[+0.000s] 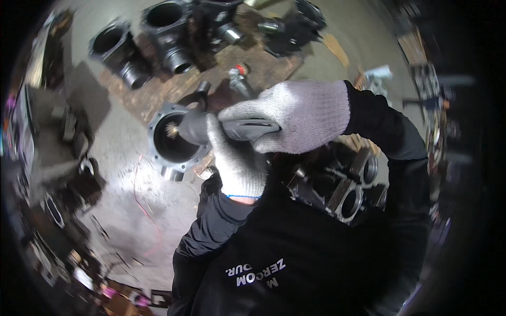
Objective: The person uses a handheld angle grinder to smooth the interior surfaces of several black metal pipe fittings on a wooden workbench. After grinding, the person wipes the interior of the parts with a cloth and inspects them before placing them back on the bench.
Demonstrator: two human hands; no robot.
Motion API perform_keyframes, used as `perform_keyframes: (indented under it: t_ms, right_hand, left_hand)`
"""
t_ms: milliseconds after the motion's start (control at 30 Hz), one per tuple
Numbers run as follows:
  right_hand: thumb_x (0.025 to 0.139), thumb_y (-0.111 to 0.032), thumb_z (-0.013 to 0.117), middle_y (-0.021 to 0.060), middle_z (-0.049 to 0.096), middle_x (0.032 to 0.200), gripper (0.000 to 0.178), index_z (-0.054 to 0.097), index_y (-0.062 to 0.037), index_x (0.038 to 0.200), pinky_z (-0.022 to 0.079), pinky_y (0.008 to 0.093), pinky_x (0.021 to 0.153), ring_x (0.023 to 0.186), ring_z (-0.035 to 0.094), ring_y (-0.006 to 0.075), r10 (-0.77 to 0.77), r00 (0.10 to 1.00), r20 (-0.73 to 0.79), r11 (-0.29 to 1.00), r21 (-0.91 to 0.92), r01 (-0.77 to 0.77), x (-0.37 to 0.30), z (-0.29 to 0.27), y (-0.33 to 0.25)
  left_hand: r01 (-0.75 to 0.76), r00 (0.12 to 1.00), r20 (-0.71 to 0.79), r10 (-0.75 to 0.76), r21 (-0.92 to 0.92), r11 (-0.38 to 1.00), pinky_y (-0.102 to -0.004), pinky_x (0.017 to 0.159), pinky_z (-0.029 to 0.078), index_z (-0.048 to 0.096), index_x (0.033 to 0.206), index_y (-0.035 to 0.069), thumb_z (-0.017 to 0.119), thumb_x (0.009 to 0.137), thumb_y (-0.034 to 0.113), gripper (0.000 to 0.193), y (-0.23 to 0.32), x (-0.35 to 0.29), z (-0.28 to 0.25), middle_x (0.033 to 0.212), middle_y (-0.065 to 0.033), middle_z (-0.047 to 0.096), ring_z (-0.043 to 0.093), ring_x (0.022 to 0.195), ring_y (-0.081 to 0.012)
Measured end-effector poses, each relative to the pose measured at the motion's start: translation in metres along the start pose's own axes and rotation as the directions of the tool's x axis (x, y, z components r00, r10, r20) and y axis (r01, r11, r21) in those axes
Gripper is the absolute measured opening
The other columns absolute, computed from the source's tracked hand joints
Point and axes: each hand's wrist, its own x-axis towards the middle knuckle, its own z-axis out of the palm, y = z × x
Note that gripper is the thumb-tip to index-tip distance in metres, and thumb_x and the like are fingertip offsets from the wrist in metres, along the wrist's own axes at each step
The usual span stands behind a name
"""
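A dark handheld power tool (195, 128) with a small wire brush (172, 130) at its tip is held in both my gloved hands. My left hand (238, 169) is closed round its front part from below. My right hand (303, 117) grips its rear body, fingers wrapped round it. The brush points into the round bore of a flanged metal casting (153, 131), which lies with its opening up on the left. Whether the bristles touch the bore wall, I cannot tell. Part of the tool is hidden behind my gloves.
Beyond my hands, a worn wooden board (139, 97) carries similar castings (171, 39) and a metal fitting with a red end (240, 79). More ring-shaped metal parts (349, 203) lie close to my body on the right. A thin red cord (138, 195) runs along the grey floor.
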Motion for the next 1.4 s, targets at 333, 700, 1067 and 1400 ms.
perform_keyframes:
  t_ms: [333, 700, 1067, 1400]
  right_hand:
    - [0.085, -0.027, 0.080, 0.0178, 0.071, 0.112, 0.097, 0.021, -0.0090, 0.160, 0.063, 0.0376, 0.079, 0.078, 0.075, 0.0267, 0.377, 0.842, -0.386, 0.886, 0.414, -0.207, -0.078, 0.100, -0.017]
    - [0.096, -0.012, 0.071, 0.0110, 0.073, 0.109, 0.056, 0.049, -0.0032, 0.147, 0.054, 0.0300, 0.094, 0.101, 0.068, 0.0169, 0.664, 0.019, -0.748, 0.741, 0.654, -0.155, -0.209, 0.144, 0.055]
    - [0.092, -0.021, 0.075, 0.0124, 0.071, 0.105, 0.061, 0.051, 0.0031, 0.143, 0.058, 0.0267, 0.078, 0.086, 0.071, 0.0145, 0.823, -0.276, -0.497, 0.535, 0.841, 0.079, -0.308, 0.125, 0.326]
    - [0.089, -0.028, 0.071, 0.0109, 0.068, 0.082, 0.058, 0.054, 0.0029, 0.135, 0.056, 0.0303, 0.065, 0.070, 0.068, 0.0166, 0.969, -0.243, 0.053, -0.032, 0.995, 0.092, -0.353, 0.217, 0.671]
  left_hand:
    - [0.101, 0.978, 0.144, -0.150, 0.302, 0.948, -0.0455, 0.109, 0.045, 0.055, 0.137, 0.008, 0.065, 0.098, 0.039, 0.051, -0.006, -0.020, 0.002, 0.130, -0.0109, 0.061, 0.059, 0.122, -0.0264]
    - [-0.110, 0.989, 0.137, 0.055, 0.435, 0.894, -0.0401, 0.087, 0.057, 0.062, 0.106, 0.002, 0.071, 0.089, 0.018, 0.024, 0.037, 0.021, -0.006, 0.097, -0.0106, 0.069, 0.069, 0.089, -0.0255]
    - [-0.097, 0.994, 0.098, 0.050, 0.573, 0.814, -0.0409, 0.087, 0.054, 0.063, 0.111, 0.001, 0.069, 0.089, 0.020, 0.030, -0.055, 0.113, 0.020, 0.100, -0.0126, 0.069, 0.066, 0.092, -0.0260]
    - [-0.415, 0.908, 0.417, -0.044, 0.879, -0.236, -0.0411, 0.086, 0.057, 0.061, 0.114, 0.001, 0.060, 0.093, 0.010, 0.023, -0.174, 0.243, 0.048, 0.107, -0.0135, 0.068, 0.066, 0.094, -0.0235]
